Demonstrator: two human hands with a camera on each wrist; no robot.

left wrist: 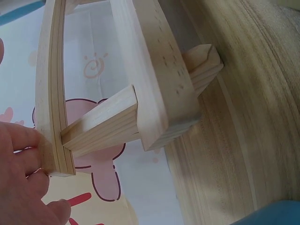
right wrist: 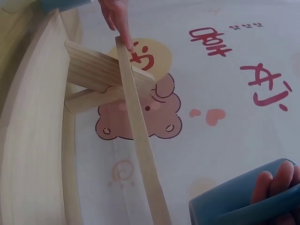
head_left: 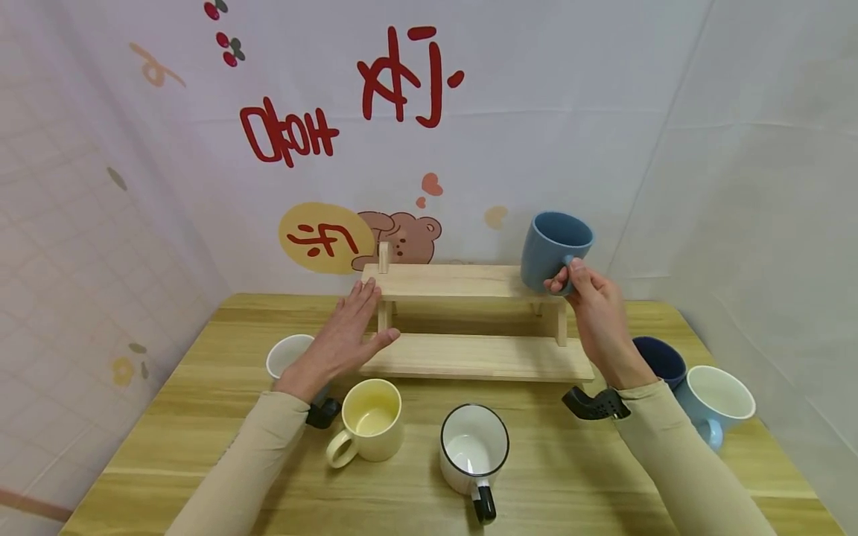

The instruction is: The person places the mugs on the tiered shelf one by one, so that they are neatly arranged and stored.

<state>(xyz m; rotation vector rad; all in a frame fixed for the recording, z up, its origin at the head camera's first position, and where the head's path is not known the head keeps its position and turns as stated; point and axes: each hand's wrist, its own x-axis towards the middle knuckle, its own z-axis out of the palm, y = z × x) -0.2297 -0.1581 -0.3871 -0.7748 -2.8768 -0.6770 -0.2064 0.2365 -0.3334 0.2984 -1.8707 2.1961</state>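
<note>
A blue mug [head_left: 546, 257] is at the right end of the upper board of a two-tier wooden rack [head_left: 456, 281]. My right hand [head_left: 599, 316] grips its handle, and the curled fingers [right wrist: 281, 180] show in the right wrist view. The mug stands roughly upright; whether its base touches the board I cannot tell. My left hand [head_left: 338, 342] rests with extended fingers on the left end of that upper board. In the left wrist view, fingertips [left wrist: 35, 161] touch the board's end.
In front of the rack stand a yellow mug [head_left: 382, 439] and a white mug with black rim [head_left: 462, 476]. A white-lined cup [head_left: 288, 350] is partly behind my left hand. A dark blue mug [head_left: 660, 357] and a light blue mug [head_left: 720, 398] stand right, beside my right forearm.
</note>
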